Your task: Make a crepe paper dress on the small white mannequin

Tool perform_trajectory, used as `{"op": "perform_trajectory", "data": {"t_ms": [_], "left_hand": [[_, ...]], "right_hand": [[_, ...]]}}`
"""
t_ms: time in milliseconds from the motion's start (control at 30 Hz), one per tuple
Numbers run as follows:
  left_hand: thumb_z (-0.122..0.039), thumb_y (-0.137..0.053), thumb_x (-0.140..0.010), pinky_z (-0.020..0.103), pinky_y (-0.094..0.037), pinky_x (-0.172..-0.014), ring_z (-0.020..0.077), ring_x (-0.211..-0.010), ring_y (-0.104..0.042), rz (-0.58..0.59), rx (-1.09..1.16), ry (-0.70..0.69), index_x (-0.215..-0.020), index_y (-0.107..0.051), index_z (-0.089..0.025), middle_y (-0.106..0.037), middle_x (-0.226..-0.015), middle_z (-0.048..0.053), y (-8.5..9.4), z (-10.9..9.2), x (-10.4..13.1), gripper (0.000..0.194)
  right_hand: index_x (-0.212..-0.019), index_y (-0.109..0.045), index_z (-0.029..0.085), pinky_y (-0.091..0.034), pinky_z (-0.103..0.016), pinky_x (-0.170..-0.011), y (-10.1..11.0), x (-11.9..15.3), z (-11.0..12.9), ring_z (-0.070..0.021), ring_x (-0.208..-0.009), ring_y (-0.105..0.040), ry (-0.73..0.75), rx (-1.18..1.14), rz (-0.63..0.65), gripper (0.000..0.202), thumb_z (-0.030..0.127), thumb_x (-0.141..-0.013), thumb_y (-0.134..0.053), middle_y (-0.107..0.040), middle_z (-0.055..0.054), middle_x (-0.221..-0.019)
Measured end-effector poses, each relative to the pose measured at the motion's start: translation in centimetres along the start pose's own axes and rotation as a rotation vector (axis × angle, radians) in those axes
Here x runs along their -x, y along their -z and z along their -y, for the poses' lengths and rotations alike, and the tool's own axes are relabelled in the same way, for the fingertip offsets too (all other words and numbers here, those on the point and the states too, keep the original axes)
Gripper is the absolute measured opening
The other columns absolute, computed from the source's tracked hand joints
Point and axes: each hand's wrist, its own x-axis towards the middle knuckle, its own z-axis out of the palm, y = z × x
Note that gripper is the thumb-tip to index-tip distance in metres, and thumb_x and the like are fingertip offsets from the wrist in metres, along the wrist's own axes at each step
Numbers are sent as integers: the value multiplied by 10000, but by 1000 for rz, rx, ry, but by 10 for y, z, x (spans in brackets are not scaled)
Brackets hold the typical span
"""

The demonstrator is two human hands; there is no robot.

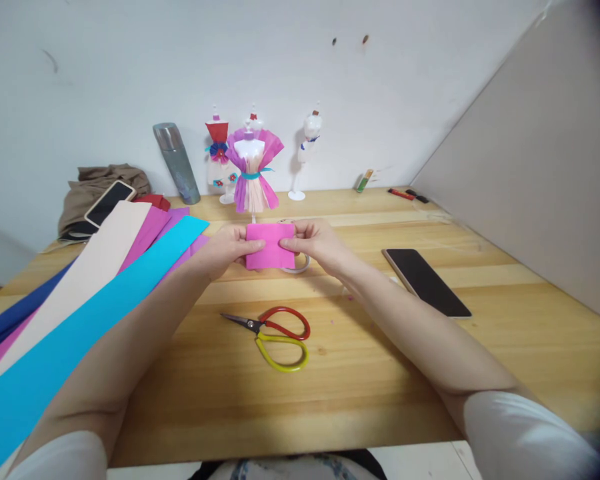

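The left hand [223, 249] and the right hand [320, 245] each pinch a side of a pink crepe-paper piece [271, 259], thumbs on its face and fingers behind. It is held above the table, just on the near side of the dress form in the pink-and-cream paper dress [251, 150]. The two-sided grip probably keeps the soft sheet flat and its edges even. A white ring, perhaps a tape roll [297, 271], shows partly behind it.

The scissors [254, 325] lie nearer, blades pointing left and red and yellow handles right, seemingly within easy reach. Long paper strips [87, 310] fan out at the left, likely grouped there to leave the middle for handwork.

The surface is a pale wooden table [375, 407] against a white wall [410, 93], with a grey-white panel [545, 160] on the right. A bottle [180, 167] leans at the far left; a dark-screened phone [427, 283] lies to the right.
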Motion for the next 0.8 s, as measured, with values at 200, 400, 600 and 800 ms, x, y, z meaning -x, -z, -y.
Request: {"op": "perform_trajectory", "data": {"t_ms": [200,400,600,800], "left_hand": [[-426,-928,-580,298,-519,-615,191,-640,-670,-75,70,-9,-841,-808,-145,-778,-771,93,-6,5,-2,402],[-457,-923,-577,320,-537,-664,213,-696,-697,-125,66,-22,-868,-805,-125,-791,-820,107,-10,7,-2,457],[-433,-921,-594,323,-566,-706,231,-781,-726,-100,-42,-51,-928,-796,-153,-793,-856,89,-2,-7,3,453],[-391,-883,-614,281,-516,-592,205,-670,-692,22,-223,-17,-705,-767,-177,-766,-740,58,0,-11,7,260]], "right_hand": [[-781,-761,184,-515,-301,-699,-7,3,3,-163,-688,-638,38,-47,39,332,472,-656,-865,-726,-22,-727],[-690,-714,196,-507,-293,-653,-9,-1,-1,-155,-635,-617,29,-71,-39,309,402,-549,-896,-715,5,-670],[-611,-639,180,-383,-252,-533,-5,2,2,-105,-541,-499,-2,47,54,245,326,-607,-836,-598,27,-575],[-626,-632,180,-319,-238,-499,-4,6,6,-87,-508,-422,-32,126,229,285,374,-638,-840,-525,56,-546]]}}
